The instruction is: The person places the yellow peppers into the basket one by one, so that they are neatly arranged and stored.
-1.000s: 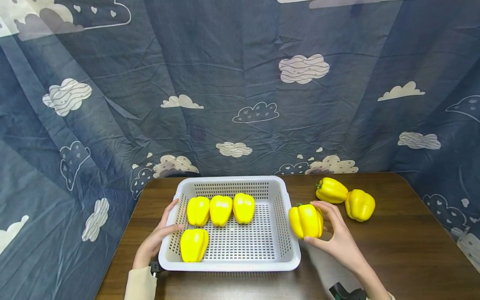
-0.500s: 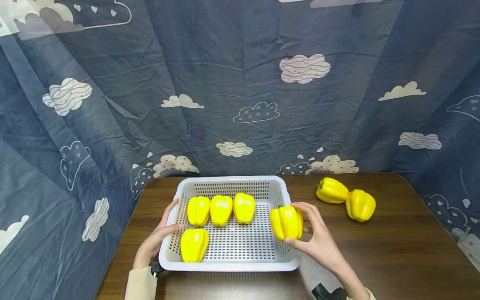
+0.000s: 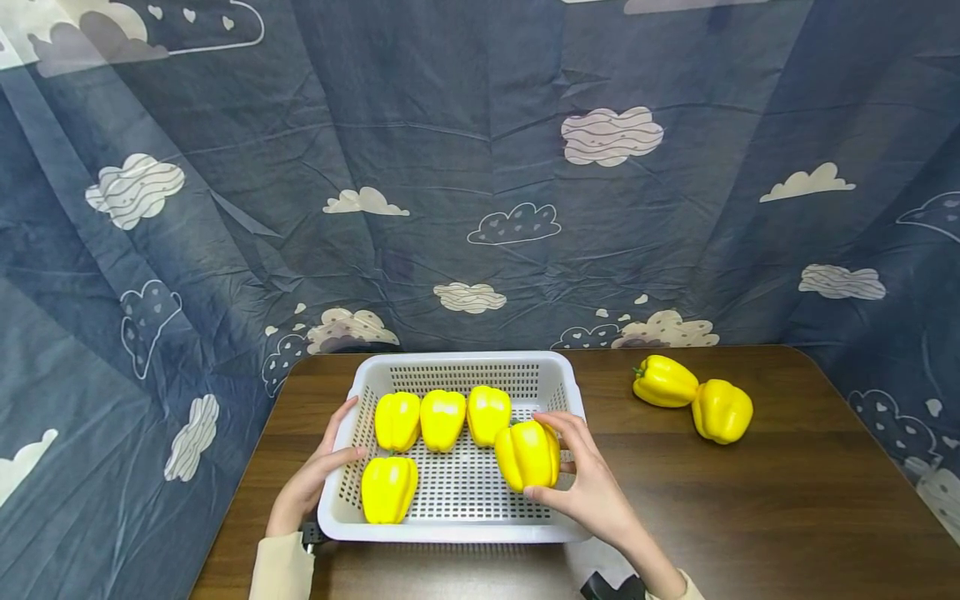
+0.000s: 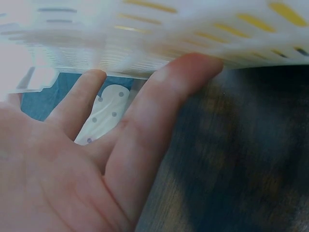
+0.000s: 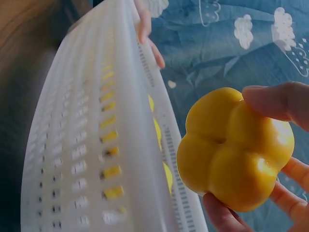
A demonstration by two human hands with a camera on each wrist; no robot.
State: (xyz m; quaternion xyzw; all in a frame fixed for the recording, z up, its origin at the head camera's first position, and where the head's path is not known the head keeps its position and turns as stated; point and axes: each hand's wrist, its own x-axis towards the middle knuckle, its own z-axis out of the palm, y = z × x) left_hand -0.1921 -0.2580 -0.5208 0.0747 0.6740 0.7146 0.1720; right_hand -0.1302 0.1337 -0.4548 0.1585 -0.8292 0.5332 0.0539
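Over the right half of a white perforated plastic basket (image 3: 517, 533), my right hand (image 3: 592, 492) holds a yellow bell pepper (image 3: 527, 455) between thumb and fingers. The right wrist view shows the lobed bottom of this pepper (image 5: 234, 150), thumb on its upper side and fingers below. My left hand (image 3: 311, 479) rests at the basket's left rim; its spread, mostly straight fingers (image 4: 140, 125) touch the basket wall in the left wrist view. Inside the basket lie several peppers: a back row with a left one (image 3: 397, 422), a middle one (image 3: 442, 421) and a right one (image 3: 487, 410), plus a front-left one (image 3: 388, 492).
Two more yellow peppers, one with a green stem (image 3: 664, 382) and one beside it (image 3: 722, 412), lie on the brown wooden table (image 3: 795, 500) right of the basket. A dark blue cloud-patterned cloth (image 3: 420, 167) hangs behind the table.
My right hand has carried the pepper leftward, from beside the basket's right rim to over its interior. My left hand, the basket and the other peppers have stayed in place.
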